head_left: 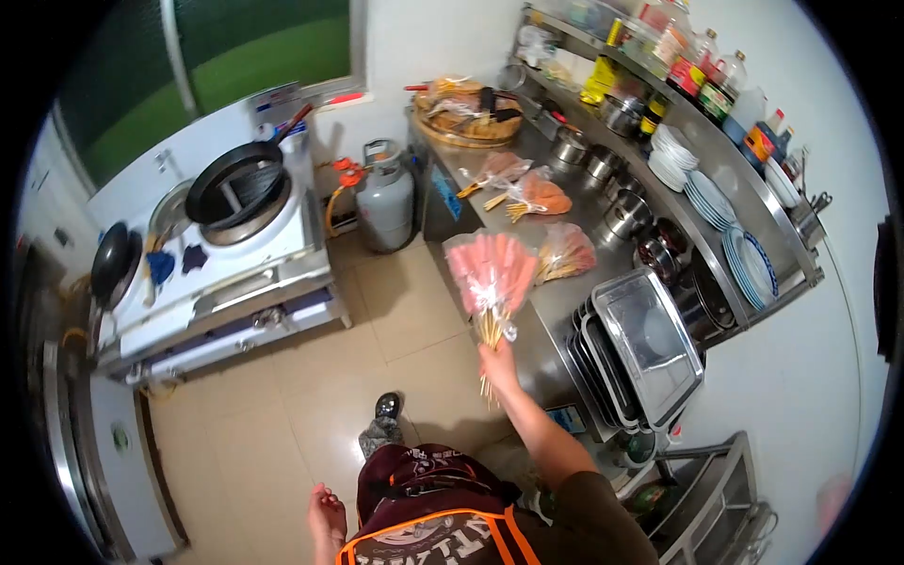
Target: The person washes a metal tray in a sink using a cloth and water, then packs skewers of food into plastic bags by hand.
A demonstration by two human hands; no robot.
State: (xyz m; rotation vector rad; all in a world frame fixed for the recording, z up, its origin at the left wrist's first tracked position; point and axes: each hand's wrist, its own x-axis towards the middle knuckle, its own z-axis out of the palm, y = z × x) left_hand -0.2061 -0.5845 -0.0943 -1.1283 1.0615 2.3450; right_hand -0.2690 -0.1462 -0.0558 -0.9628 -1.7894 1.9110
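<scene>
My right hand (499, 363) is wrapped round the wooden sticks of a bundle of skewers (490, 268), pink pieces in a clear plastic bag. The bundle is held up, pink end away from me, over the near edge of the steel counter (537, 348). Just beyond it on the counter lies another bag of skewers (565, 252). Farther back are a bag of orange skewers (539, 193) and a smaller bag (497, 171). Low beside my body hangs my left hand (327, 513), fingers loosely apart, holding nothing.
Stacked trays (650, 348) stand on the counter at the right. Steel pots (626, 215) line the wall under a shelf with plates (749, 268) and bottles. A round cutting board (471, 118) is at the back. Left are a gas cylinder (384, 198) and a stove with a wok (235, 184).
</scene>
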